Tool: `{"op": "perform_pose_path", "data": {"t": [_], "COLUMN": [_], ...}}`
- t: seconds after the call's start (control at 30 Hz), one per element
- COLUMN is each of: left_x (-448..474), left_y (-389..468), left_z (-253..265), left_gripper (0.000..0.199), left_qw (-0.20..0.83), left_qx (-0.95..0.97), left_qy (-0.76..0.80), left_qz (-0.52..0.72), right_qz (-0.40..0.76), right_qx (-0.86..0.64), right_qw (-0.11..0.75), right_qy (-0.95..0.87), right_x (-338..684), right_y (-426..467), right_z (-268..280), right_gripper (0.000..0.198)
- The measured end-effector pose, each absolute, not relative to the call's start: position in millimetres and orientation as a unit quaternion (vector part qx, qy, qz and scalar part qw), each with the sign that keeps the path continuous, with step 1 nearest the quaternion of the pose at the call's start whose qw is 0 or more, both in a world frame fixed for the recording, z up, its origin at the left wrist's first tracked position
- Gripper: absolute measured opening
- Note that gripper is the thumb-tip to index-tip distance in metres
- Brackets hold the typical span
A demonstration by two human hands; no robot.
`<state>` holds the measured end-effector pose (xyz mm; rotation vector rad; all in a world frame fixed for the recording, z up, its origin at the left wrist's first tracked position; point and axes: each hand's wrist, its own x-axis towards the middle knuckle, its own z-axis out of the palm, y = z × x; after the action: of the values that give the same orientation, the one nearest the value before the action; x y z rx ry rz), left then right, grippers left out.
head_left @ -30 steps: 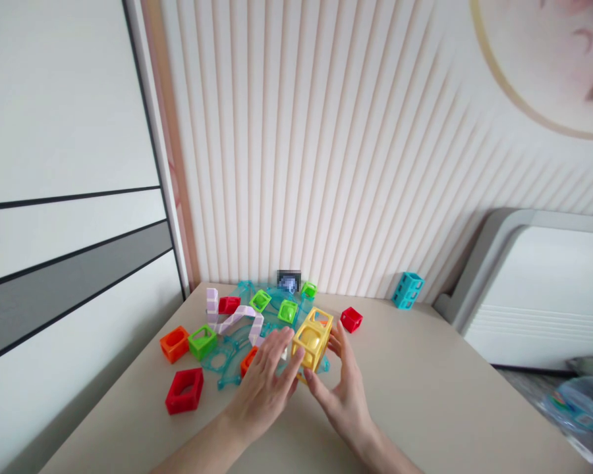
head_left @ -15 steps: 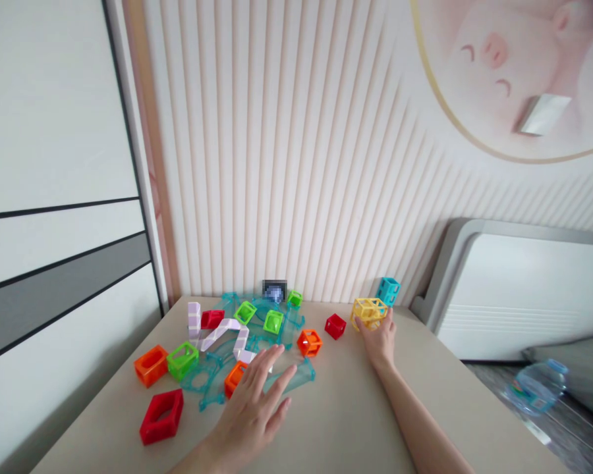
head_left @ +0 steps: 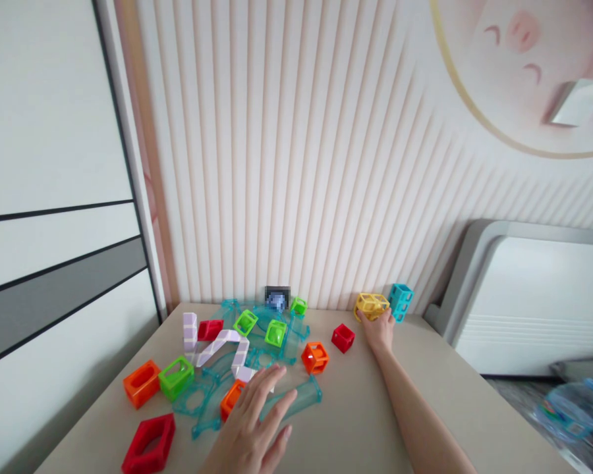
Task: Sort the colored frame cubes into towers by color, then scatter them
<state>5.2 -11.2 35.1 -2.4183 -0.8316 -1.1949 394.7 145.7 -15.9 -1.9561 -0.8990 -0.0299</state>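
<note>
My right hand point(head_left: 378, 330) is at the back right of the table, its thumb and fingers closed on the near side of a yellow open-frame block point(head_left: 372, 305) close to the wall. Just right of that block stands an upright turquoise open-frame block point(head_left: 401, 303). My left hand point(head_left: 257, 418) is at the front with its fingers spread, holding nothing. It partly covers an orange block point(head_left: 232, 397) and a clear teal track piece point(head_left: 296, 399). A red cube block point(head_left: 343, 338) and an orange cube block point(head_left: 315, 358) lie between the two hands.
Left of centre are clear teal track pieces point(head_left: 197, 399), a zigzag lilac strip point(head_left: 240, 357), green blocks point(head_left: 176, 378) and red blocks point(head_left: 149, 443). The ribbed wall point(head_left: 277, 164) borders the table point(head_left: 346, 421) behind. A plastic bottle point(head_left: 576, 409) lies beyond the right edge.
The view has shifted slightly. My right hand has moved the yellow block back toward the wall and a little left, widening its gap from the turquoise block. My left hand stays spread.
</note>
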Motion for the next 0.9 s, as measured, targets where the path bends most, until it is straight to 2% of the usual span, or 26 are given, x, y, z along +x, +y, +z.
{"op": "perform_pose_path", "data": {"t": [0.17, 0.47, 0.67, 0.73, 0.9], "left_x": [7.1, 7.2, 4.0, 2.6, -0.1], "left_y": [-5.7, -4.9, -7.6, -8.0, -7.1], "left_z": [29.2, 31.4, 32.0, 31.9, 32.5], "left_gripper": [0.034, 0.035, 0.029, 0.029, 0.027], "left_qw": [0.179, 0.192, 0.128, 0.096, 0.034], "left_qx": [-0.839, -0.849, -0.861, -0.863, -0.874], "left_qy": [-0.281, -0.266, -0.284, -0.303, -0.329], "left_qz": [-0.43, -0.413, -0.402, -0.393, -0.357], "right_qz": [0.018, 0.023, 0.026, 0.026, 0.018], "right_qx": [-0.81, -0.813, -0.811, -0.81, -0.794], "right_qw": [0.47, 0.466, 0.463, 0.462, 0.47], "right_qy": [-0.35, -0.348, -0.358, -0.359, -0.384], "right_x": [400.1, 396.5, 391.8, 387.9, 368.6], "right_y": [154.9, 155.0, 141.2, 131.5, 97.8], "right_z": [-16.4, -17.0, -14.7, -14.1, -14.0], "right_gripper": [0.104, 0.112, 0.113, 0.106, 0.074]}}
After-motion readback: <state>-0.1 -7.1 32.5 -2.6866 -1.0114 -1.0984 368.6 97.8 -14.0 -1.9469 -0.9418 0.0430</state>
